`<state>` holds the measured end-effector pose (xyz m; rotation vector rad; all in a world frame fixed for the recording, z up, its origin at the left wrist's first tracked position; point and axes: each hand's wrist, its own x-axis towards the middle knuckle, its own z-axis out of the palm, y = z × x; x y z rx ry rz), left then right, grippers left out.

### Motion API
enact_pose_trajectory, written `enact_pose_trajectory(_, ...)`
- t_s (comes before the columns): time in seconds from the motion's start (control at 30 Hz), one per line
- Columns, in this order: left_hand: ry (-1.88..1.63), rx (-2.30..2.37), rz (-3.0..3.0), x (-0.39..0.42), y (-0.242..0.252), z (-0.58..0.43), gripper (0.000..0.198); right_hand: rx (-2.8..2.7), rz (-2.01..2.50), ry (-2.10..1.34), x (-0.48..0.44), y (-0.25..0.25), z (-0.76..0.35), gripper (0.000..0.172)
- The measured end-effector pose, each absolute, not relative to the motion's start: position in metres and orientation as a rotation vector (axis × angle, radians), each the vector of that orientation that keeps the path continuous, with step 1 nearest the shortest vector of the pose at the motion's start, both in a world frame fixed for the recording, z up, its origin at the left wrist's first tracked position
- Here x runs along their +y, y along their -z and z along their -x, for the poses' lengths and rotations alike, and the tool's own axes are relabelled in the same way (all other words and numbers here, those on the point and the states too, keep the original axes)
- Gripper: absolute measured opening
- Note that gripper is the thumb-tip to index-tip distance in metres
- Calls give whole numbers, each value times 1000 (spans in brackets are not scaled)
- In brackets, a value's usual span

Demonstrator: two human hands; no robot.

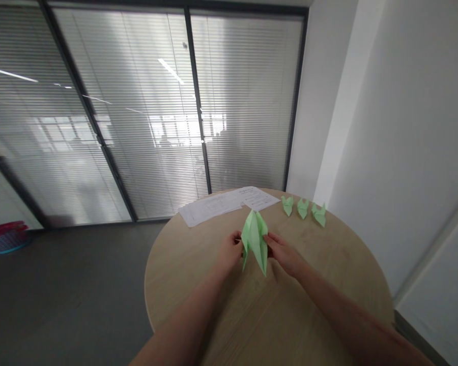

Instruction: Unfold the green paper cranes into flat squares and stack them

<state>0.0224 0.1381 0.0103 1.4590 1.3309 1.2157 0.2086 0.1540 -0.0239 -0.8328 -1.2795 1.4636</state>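
Observation:
A partly folded light green paper (pixel 255 240) stands upright above the round wooden table (pixel 198 284), pointed at top and bottom. My left hand (pixel 231 252) pinches its left edge, fingers closed on the paper. My right hand (pixel 284 252) grips the right edge the same way. Both forearms reach in from the bottom of the view. Three finished green folded paper figures (pixel 303 208) sit in a row at the table's far right.
White printed sheets (pixel 229 203) lie at the table's far edge. Behind stand glass partitions with blinds (pixel 137 112) and a white wall (pixel 404 127) at right. A red and blue basket (pixel 5 236) rests on the grey floor at far left.

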Motion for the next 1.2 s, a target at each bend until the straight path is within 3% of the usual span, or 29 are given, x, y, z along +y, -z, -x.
enact_pose_trajectory(0.2,-1384,1392,-1511,143,-11,-15,18,-1356,1008,-1208,161,26,-215,42)
enact_pose_trajectory(0.5,-1323,1371,-1462,136,-21,-13,15,-1511,1070,-881,168,21,-227,25)
enact_pose_trajectory(0.7,-1303,1349,-1449,133,-26,-13,12,-1486,1061,-780,171,15,-236,26)
enact_pose_trajectory(0.93,-1334,1469,-1628,134,-26,-13,14,-1453,940,-949,163,7,-232,40)
enact_pose_trajectory(1.2,-1266,1495,-1869,127,-31,-15,12,-1565,792,-1081,155,3,-223,34)
